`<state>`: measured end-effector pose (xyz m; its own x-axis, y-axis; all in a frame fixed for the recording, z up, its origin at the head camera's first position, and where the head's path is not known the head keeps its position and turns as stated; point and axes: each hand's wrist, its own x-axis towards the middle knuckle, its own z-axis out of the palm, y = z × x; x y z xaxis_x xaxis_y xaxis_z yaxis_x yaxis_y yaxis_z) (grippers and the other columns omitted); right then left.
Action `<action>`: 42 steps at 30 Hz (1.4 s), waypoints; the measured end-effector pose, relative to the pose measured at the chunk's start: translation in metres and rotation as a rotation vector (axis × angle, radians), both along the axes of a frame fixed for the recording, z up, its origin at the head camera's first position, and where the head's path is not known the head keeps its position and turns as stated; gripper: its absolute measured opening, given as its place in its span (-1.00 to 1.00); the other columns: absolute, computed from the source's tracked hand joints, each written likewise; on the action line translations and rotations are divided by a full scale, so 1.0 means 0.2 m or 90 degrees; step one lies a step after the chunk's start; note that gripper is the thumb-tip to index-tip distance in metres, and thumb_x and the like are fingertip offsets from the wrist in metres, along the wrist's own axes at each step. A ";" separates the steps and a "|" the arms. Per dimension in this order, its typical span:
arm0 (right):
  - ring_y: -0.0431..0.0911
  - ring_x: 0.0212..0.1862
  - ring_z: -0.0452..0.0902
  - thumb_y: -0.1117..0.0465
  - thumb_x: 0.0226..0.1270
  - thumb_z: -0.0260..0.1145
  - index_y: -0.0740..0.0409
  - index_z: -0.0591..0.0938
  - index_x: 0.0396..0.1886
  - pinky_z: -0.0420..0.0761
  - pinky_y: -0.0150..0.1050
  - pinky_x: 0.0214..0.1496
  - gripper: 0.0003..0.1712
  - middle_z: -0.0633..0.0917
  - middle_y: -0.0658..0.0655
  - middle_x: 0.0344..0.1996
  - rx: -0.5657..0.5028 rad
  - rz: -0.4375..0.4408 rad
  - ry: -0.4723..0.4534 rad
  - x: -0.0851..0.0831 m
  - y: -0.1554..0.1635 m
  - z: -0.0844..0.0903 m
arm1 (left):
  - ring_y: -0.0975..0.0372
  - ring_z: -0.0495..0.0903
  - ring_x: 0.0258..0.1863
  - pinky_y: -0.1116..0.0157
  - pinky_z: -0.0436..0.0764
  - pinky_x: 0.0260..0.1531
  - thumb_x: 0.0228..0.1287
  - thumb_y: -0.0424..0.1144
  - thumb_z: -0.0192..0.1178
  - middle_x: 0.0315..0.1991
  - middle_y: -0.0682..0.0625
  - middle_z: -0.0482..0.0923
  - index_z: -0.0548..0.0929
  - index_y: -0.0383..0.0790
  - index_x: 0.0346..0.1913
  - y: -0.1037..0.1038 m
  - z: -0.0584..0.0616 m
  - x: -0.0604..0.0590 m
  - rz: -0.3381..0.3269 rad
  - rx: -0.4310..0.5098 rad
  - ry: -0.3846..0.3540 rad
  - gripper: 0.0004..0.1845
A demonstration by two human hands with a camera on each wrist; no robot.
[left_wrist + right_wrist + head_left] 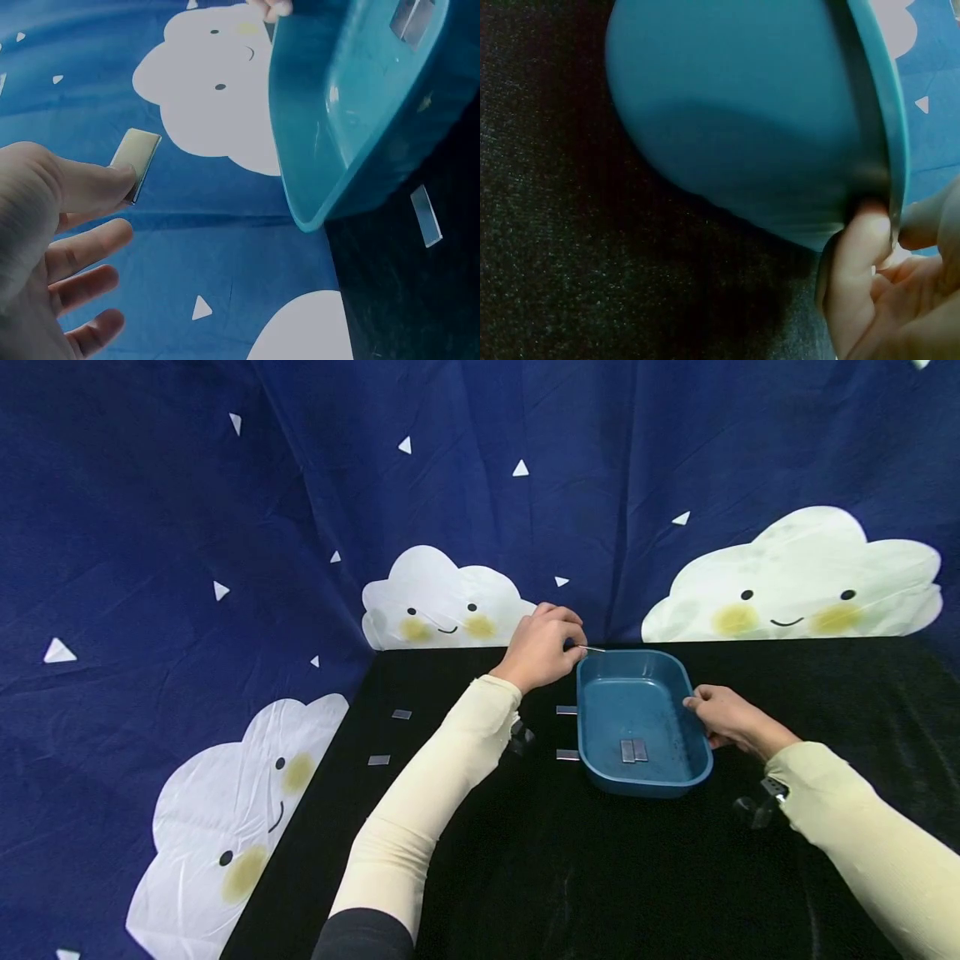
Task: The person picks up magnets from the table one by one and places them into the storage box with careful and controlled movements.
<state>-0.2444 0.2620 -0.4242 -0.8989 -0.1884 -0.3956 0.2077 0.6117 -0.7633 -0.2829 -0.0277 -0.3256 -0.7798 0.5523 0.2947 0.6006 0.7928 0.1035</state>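
Note:
Between thumb and index finger my left hand [543,646] pinches a small shiny rectangular plate [137,159]; its other fingers are spread loosely in the left wrist view. This plate is held up near the back left corner of a blue plastic basin [633,702]. My right hand [723,717] grips the basin's right rim, thumb and fingers on either side of the wall. Inside the basin, toward its front, two similar plates [627,751] lie side by side.
On the black cloth tabletop [495,860], two plates [567,710] lie close against the basin's left side. Farther left are two more plates [401,714], one behind the other. A blue curtain [465,510] with clouds hangs behind the table and along its left side.

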 end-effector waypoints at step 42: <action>-0.14 -0.44 0.47 0.15 0.58 -0.16 0.14 0.32 -0.33 0.62 -0.31 -0.39 -0.75 0.40 0.02 -0.49 -0.031 0.008 -0.021 -0.02 0.03 -0.01 | 0.29 0.45 0.08 0.29 0.43 -0.09 0.35 -0.07 0.24 0.03 0.25 0.63 0.74 0.14 -0.41 0.26 -0.16 -0.01 -0.003 -0.138 -0.018 -0.84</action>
